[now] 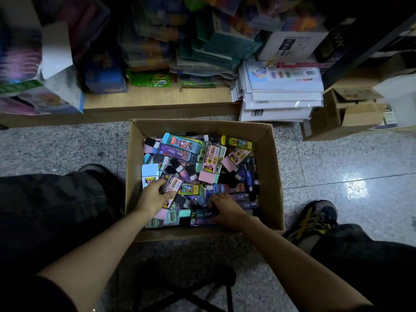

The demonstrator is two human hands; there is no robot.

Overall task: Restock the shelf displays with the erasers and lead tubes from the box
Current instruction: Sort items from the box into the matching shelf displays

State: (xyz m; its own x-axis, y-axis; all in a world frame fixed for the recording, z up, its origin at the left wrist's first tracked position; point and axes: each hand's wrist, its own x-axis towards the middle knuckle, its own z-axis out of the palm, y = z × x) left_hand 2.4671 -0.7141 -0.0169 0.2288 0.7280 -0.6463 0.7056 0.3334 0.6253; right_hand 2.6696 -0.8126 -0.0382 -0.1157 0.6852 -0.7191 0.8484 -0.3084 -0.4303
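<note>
Item count:

- Open cardboard box [269, 167] on the floor: one.
- Lead tubes and erasers [210, 159] inside it: heaped and overlapping (exact count not obtainable, several dozen at least).
- Hands in the box: two, left hand [153, 197] and right hand [226, 210].
- Pink pack [172, 185] gripped by the left hand: one.
- Shoes [315, 218]: two.
- Smaller carton [326, 124]: one.
- Stack of white wrapped packs [281, 101]: one.

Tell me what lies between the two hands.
Head view: a yellow-green pack and purple packs fill the gap between left hand and right hand.
</note>
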